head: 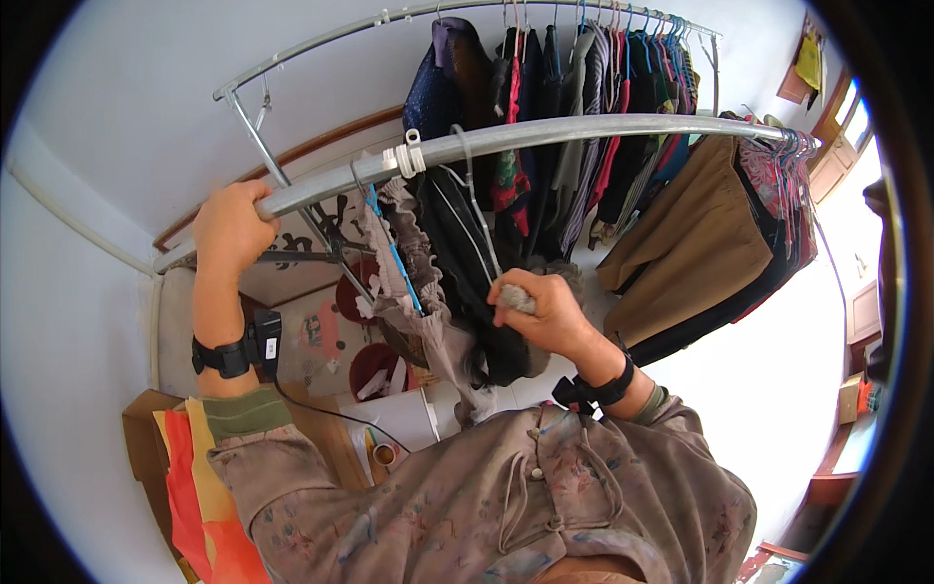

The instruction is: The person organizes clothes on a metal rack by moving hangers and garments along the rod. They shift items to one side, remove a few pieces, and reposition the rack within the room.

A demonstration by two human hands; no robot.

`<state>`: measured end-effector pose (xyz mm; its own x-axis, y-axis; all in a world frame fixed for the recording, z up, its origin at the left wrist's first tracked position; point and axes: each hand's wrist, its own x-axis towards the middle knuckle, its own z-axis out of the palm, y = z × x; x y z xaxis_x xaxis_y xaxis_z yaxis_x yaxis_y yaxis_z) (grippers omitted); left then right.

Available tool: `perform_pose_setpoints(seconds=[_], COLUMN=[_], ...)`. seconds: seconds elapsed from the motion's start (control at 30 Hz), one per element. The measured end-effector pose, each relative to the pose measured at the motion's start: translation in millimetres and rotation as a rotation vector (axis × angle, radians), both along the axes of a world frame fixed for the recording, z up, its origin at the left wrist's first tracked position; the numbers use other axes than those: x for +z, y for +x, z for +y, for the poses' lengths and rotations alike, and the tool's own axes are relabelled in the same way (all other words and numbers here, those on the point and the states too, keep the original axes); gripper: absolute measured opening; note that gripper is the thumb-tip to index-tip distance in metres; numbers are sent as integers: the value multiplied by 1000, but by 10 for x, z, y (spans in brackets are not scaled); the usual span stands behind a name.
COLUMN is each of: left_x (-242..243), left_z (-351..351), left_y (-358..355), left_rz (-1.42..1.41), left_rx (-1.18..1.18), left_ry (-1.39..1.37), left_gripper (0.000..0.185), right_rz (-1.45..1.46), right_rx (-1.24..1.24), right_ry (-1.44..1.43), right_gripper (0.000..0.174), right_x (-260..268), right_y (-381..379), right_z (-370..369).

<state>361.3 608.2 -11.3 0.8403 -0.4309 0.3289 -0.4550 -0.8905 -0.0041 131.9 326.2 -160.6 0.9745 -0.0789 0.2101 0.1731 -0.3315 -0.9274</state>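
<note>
My left hand (233, 223) is closed around the left end of the near metal rail (584, 128) of a clothes rack. In my right hand (536, 306), a bunch of grey fabric is gripped beside the lower end of a metal wire hanger (478, 197), whose hook is over the rail. Black clothing (456, 255) hangs by that hanger. To its left, a grey-beige garment with a gathered waist (449, 328) hangs on a blue hanger (394, 248). White plastic rings (403, 160) sit around the rail between the two hooks.
Behind, the far rail (328, 40) bears many garments on hangers. Brown trousers (686, 233) and more clothes hang at the near rail's right end. Below are dark red bins (376, 369), a cardboard box (146, 438) and a small cup (384, 454). A wall stands at left.
</note>
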Motion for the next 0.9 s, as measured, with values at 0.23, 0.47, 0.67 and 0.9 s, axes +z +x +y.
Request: perform_pose_setpoints(seconds=[0.23,0.47,0.67,0.9], left_x=[-153,-156,-95,-118], left_z=[147,136,110,89], left_y=[147,155,126,83], left_rz=[-152,-108,-54,-102], left_rx=[-136,-71,-22,-70], left_ry=[10,-41,3,-69], left_gripper=[33,31,29,28], right_rz=[-45,-78,-120,-141], right_rx=[-297,-617,-773,-891], right_ry=[35,-25,-182,-317], right_gripper=[16,20,17,20], right_x=[281,198,288,602], right_y=[-553,-1053,-1396,-1562], right_z=[-663,-1358,-1904,-2575])
